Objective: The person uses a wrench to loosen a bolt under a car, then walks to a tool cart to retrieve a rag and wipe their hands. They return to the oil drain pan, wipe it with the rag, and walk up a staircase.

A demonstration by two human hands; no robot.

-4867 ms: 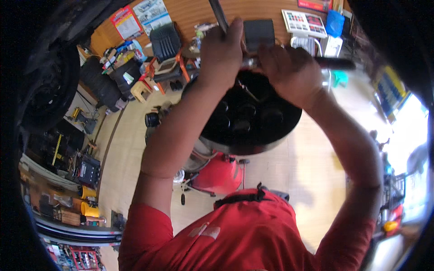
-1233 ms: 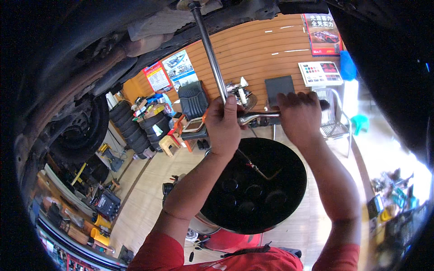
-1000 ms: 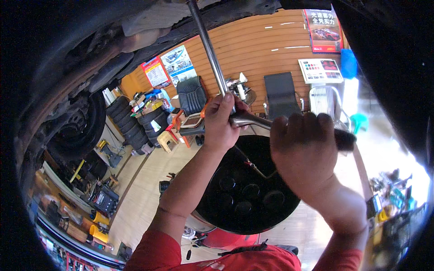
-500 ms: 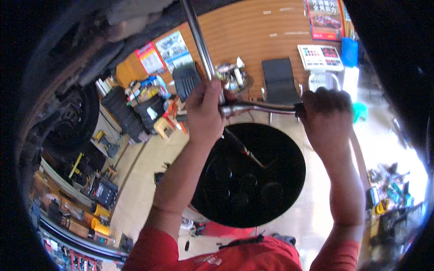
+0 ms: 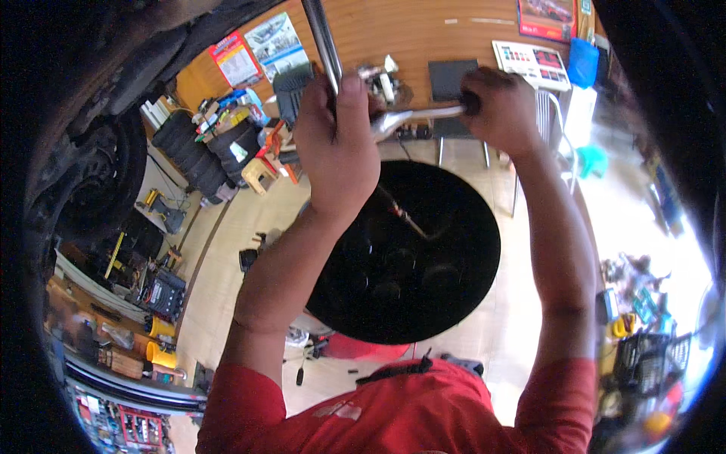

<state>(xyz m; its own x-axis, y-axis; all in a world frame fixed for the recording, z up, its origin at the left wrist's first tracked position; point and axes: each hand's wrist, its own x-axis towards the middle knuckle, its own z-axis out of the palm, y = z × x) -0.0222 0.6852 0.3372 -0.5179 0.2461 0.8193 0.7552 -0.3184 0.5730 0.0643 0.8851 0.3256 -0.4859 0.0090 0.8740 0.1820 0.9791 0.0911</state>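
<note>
Both arms are raised under a vehicle's dark underside (image 5: 98, 83). My left hand (image 5: 339, 151) is closed round the lower end of a long steel extension bar (image 5: 325, 45), close to the head of a ratchet wrench. The bar runs upward out of the picture, so its far end is hidden. My right hand (image 5: 505, 110) grips the dark end of the ratchet wrench's (image 5: 427, 113) handle, which sticks out sideways to the right. Below my hands is a round black oil drain pan (image 5: 461, 219), with a thin metal-tipped piece (image 5: 408, 218) over its middle.
A wheel (image 5: 98, 174) hangs at the left. Stacked tires (image 5: 185, 151), a yellow stool (image 5: 259, 174) and a dark chair (image 5: 454, 79) stand along the far side. Tools and yellow containers (image 5: 162, 354) lie at lower left; a black crate (image 5: 643, 363) and clutter sit at right.
Both hands appear higher in the picture, and the view has shifted. My right hand has come inward and up, swinging the ratchet wrench's handle. Both grips stay closed.
</note>
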